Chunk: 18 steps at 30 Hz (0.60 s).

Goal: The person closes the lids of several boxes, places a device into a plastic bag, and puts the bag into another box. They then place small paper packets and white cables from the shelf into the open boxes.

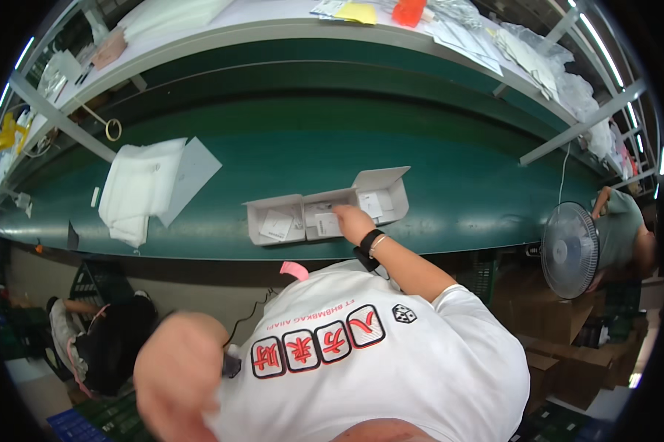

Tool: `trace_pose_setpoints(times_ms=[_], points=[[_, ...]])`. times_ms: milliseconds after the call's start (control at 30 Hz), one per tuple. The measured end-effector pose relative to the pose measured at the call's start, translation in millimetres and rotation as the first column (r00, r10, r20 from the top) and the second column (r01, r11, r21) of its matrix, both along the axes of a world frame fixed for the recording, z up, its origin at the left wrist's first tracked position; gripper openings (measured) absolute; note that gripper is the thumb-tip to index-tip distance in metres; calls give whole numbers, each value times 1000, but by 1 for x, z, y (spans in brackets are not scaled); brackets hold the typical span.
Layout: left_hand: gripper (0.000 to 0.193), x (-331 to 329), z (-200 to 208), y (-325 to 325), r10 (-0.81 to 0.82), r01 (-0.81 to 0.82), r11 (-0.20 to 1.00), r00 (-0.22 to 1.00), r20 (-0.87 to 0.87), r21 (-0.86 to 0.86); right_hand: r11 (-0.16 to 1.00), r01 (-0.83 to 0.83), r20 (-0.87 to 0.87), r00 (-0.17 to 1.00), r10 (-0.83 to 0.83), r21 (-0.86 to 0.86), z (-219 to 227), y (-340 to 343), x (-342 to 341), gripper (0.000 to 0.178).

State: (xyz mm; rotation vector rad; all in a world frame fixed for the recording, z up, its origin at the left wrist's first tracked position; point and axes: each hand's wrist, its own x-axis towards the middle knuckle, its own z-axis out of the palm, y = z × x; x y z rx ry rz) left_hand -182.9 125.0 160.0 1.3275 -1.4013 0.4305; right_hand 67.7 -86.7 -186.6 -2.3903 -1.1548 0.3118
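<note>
Three open cartons, white to pale grey, are sitting side by side in a row on the green work surface (457,199), near its front edge. Left carton (253,223) is holding a flat white packet (277,225), lying tilted. Middle carton (332,197) is showing a white block-like piece (327,224) with small dark print, too small to read. Right carton (396,202) is standing with its flap raised, a white piece (371,205) inside. Right hand (352,223) is reaching over the middle carton, fingers curling by the block-like piece; cannot tell if gripping. Left arm (174,376) is blurring; cannot tell its hand's state.
</note>
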Motion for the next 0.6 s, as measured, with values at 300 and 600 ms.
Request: trace_pose_setpoints(times_ms=[300, 600], points=[[55, -13, 38, -45, -44, 47, 995, 998, 35, -92, 1000, 12, -37, 999, -12, 3, 49, -3, -31, 46], [63, -36, 25, -52, 227, -216, 972, 962, 154, -89, 932, 359, 191, 913, -361, 49, 37, -43, -7, 53]])
